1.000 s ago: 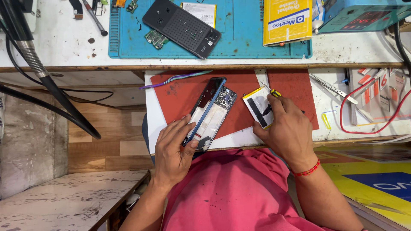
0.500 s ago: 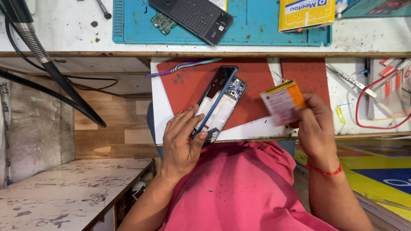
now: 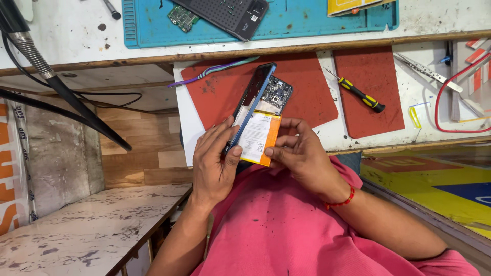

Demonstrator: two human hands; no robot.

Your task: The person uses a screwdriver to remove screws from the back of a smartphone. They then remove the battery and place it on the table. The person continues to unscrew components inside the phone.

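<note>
A white rectangular label [image 3: 257, 137] with small dark print covers the orange-edged battery [image 3: 266, 140], which sits in the opened phone. A yellow package [image 3: 353, 5] lies at the top edge, on the blue mat [image 3: 307, 23].

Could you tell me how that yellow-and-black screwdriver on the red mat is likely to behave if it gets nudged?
The screwdriver lies flat on the red mat, its round handle free of other things, so a sideways nudge would probably roll it. The mat looks matte and may slow it. It seems stiff and small, likely light, with a thin tip that could catch.
</note>
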